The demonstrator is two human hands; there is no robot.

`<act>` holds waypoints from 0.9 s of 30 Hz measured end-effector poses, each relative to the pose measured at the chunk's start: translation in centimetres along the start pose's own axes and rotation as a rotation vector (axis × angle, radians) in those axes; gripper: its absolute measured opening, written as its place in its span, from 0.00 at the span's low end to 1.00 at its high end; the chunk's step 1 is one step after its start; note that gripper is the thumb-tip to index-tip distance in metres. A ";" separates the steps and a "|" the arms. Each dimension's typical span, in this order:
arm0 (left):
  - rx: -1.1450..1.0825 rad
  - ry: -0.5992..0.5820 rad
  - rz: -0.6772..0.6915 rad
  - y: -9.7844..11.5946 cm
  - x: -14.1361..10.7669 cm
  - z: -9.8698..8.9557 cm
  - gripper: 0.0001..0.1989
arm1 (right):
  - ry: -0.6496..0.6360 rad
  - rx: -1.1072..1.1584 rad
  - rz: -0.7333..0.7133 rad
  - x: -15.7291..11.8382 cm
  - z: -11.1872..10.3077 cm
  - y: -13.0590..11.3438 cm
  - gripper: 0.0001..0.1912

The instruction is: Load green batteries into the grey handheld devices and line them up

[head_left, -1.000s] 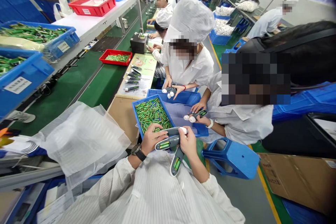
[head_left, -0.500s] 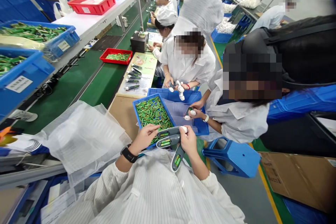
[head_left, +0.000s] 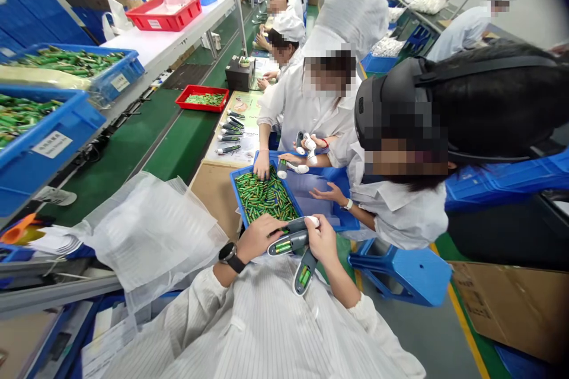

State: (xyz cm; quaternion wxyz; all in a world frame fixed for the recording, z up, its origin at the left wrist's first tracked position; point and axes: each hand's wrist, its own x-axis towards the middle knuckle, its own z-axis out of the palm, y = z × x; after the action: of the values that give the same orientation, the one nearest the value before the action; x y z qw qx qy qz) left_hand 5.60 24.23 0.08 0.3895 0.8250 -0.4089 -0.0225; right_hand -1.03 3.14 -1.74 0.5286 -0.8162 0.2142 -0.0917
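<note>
My right hand [head_left: 323, 240] is closed round several dark grey handheld devices with white ends, fanned out. The middle device [head_left: 288, 243] and the lower device [head_left: 304, 273] show green batteries in their uncovered compartments. My left hand [head_left: 261, 234], a watch on its wrist, has its fingers closed over the left end of the upper device [head_left: 299, 225] and covers its compartment. Just beyond my hands, a blue tray [head_left: 239, 192] holds loose green batteries [head_left: 267, 198]. A co-worker's hand [head_left: 262, 164] reaches into those batteries.
Another co-worker's open hand [head_left: 332, 194] is above a larger blue bin [head_left: 351, 213]. White sheeting [head_left: 155, 237] lies to my left. Farther up the bench are a row of devices [head_left: 230, 134] and a red tray [head_left: 202, 108]. A blue stool [head_left: 404, 272] stands right.
My left fingers have moved onto the upper device's end. One co-worker has reached into the battery tray and now holds devices in the other hand; the nearer co-worker's hand has opened, without a device.
</note>
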 end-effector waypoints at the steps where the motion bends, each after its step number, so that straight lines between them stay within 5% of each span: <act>1: 0.004 0.016 0.001 -0.1 -0.1 0.1 0.14 | -0.011 0.013 0.006 0.0 0.0 0.0 0.23; 8: -0.144 0.158 0.077 -1.2 -1.5 1.5 0.10 | -0.057 0.159 0.056 0.2 0.3 0.0 0.25; 11: -0.258 0.186 -0.157 -1.5 -1.8 1.8 0.13 | -0.067 0.180 0.059 0.1 0.3 -0.4 0.23; 15: -0.565 0.075 -0.497 -1.8 -1.7 2.1 0.26 | -0.051 0.170 0.035 0.1 0.0 -1.2 0.22; 21: -0.869 0.027 -0.699 -2.3 -0.8 2.7 0.28 | -0.034 0.076 -0.014 0.5 -0.7 -1.3 0.22; 24: -0.838 0.053 -0.677 -2.1 -0.6 3.0 0.28 | -0.024 0.046 -0.003 0.5 -0.8 -1.0 0.23; 27: -0.564 0.189 -0.426 -1.7 -0.7 2.8 0.21 | -0.009 0.023 0.000 0.4 -0.9 -0.6 0.23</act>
State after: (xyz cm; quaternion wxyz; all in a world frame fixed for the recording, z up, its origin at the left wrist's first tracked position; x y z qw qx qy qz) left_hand 5.30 23.57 -3.17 0.6244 0.7501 -0.1680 -0.1387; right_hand -0.82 2.46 -0.84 0.5390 -0.8104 0.2110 -0.0906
